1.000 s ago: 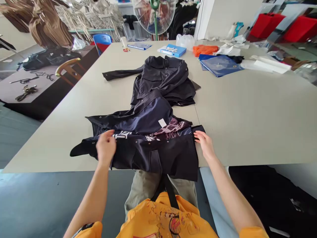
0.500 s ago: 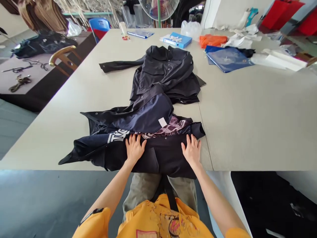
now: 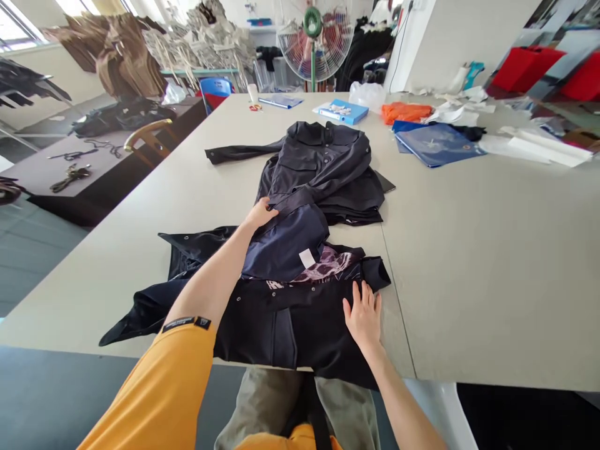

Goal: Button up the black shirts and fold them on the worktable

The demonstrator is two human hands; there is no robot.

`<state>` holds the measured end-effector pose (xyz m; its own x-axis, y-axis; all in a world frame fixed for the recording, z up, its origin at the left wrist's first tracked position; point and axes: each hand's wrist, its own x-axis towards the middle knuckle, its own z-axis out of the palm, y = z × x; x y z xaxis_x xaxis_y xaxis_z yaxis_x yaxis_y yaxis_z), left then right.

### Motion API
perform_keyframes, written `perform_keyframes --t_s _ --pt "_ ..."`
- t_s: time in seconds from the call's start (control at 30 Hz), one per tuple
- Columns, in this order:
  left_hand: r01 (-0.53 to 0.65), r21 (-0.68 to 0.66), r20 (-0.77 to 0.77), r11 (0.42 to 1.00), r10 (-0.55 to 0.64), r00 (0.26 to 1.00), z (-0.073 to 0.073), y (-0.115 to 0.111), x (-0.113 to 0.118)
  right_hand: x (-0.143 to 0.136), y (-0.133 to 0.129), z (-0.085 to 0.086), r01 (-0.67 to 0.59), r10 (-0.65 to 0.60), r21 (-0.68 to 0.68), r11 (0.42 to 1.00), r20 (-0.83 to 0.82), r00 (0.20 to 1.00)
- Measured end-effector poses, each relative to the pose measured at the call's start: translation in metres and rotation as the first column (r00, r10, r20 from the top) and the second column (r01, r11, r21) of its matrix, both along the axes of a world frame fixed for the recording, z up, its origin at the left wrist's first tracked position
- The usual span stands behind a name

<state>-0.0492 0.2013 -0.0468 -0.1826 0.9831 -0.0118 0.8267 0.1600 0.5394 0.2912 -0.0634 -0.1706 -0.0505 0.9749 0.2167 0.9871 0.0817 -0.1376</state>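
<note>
A dark garment (image 3: 309,325) lies open along the table's near edge, its navy lining (image 3: 281,247), a white label (image 3: 307,258) and a purple-white print showing. My left hand (image 3: 262,214) reaches to the far edge of the lining, its fingers closed on the garment's dark border. My right hand (image 3: 364,315) rests flat on the near right part of the garment, fingers spread. Just beyond is a stack of dark jackets (image 3: 323,156), one sleeve stretched out to the left.
On the table (image 3: 492,250) are a blue box (image 3: 344,112), orange plastic (image 3: 405,112), blue folders (image 3: 438,142), white scraps and red scissors (image 3: 255,107). A fan (image 3: 314,40) stands behind. To the left is a lower table (image 3: 42,156) with a wooden chair (image 3: 147,134).
My left hand has left the near front panel and moved up and away to the lining's far edge, closing on it. My right hand stays in place. The view has tilted upward.
</note>
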Motion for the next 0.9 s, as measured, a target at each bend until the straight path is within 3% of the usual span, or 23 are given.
perform_keyframes --t_s 0.07,0.13,0.2,0.27,0.37,0.43,0.47,0.5,0.53,0.57,0.6,0.63,0.7,0.73,0.8,0.83,0.9 --pt "0.032 -0.139 -0.006 0.99 -0.034 0.999 -0.005 0.017 0.001 0.001 0.001 -0.001 -0.004 0.004 0.0 1.0 -0.008 1.0" --pt "0.051 -0.125 -0.035 0.991 -0.056 0.998 -0.006 0.02 0.001 0.001 0.001 -0.001 -0.012 0.012 -0.001 1.0 -0.013 1.0" --pt "0.045 -0.067 -0.043 0.997 -0.048 0.998 0.003 0.018 -0.003 0.002 0.002 -0.001 -0.036 0.036 -0.005 0.999 -0.012 0.999" --pt "0.017 -0.031 -0.023 0.999 -0.018 1.0 0.028 0.015 -0.007 0.004 0.002 0.0 -0.07 0.07 -0.015 0.997 -0.008 0.998" --pt "-0.101 0.122 -0.001 0.987 0.102 0.995 0.087 0.006 -0.008 0.008 -0.001 0.003 -0.116 0.116 -0.03 0.993 -0.006 0.993" --pt "-0.208 0.46 0.005 0.863 0.232 0.973 0.125 -0.012 0.006 0.01 -0.005 0.005 -0.136 0.135 -0.034 0.99 -0.014 0.991" --pt "-0.168 0.598 -0.019 0.784 0.224 0.974 0.138 -0.026 0.018 0.011 -0.007 0.006 -0.14 0.139 -0.034 0.99 -0.023 0.99" --pt "-0.113 0.682 -0.039 0.722 0.19 0.981 0.144 -0.043 0.034 0.012 -0.01 0.006 -0.14 0.139 -0.032 0.99 -0.035 0.99" --pt "-0.036 0.699 -0.065 0.714 0.113 0.991 0.142 -0.064 0.052 0.013 -0.014 0.007 -0.139 0.137 -0.029 0.99 -0.048 0.989" --pt "0.061 0.67 -0.101 0.74 0.009 0.995 0.132 -0.087 0.072 0.014 -0.017 0.007 -0.135 0.133 -0.023 0.991 -0.061 0.989" --pt "0.235 0.571 -0.17 0.787 -0.166 0.971 0.113 -0.112 0.091 0.015 -0.021 0.008 -0.128 0.126 -0.014 0.992 -0.072 0.989" --pt "0.449 0.437 -0.248 0.779 -0.375 0.893 0.088 -0.135 0.108 0.016 -0.026 0.009 -0.117 0.117 -0.001 0.993 -0.084 0.99" --pt "0.715 0.167 -0.311 0.678 -0.652 0.691 0.026 -0.176 0.131 0.019 -0.036 0.012 -0.093 0.096 0.034 0.995 -0.115 0.989" --pt "0.787 0.073 -0.316 0.613 -0.734 0.601 -0.005 -0.191 0.137 0.02 -0.041 0.015 -0.095 0.102 0.053 0.994 -0.144 0.984" --pt "0.823 -0.004 -0.297 0.568 -0.787 0.541 -0.058 -0.209 0.138 0.021 -0.05 0.025 -0.163 0.177 0.078 0.984 -0.232 0.957" --pt "0.809 0.006 -0.277 0.588 -0.776 0.566 -0.078 -0.212 0.136 0.021 -0.053 0.031 -0.225 0.24 0.084 0.971 -0.283 0.929" --pt "0.764 0.063 -0.215 0.643 -0.738 0.639 -0.099 -0.212 0.13 0.016 -0.056 0.045 -0.345 0.353 0.091 0.934 -0.382 0.854"
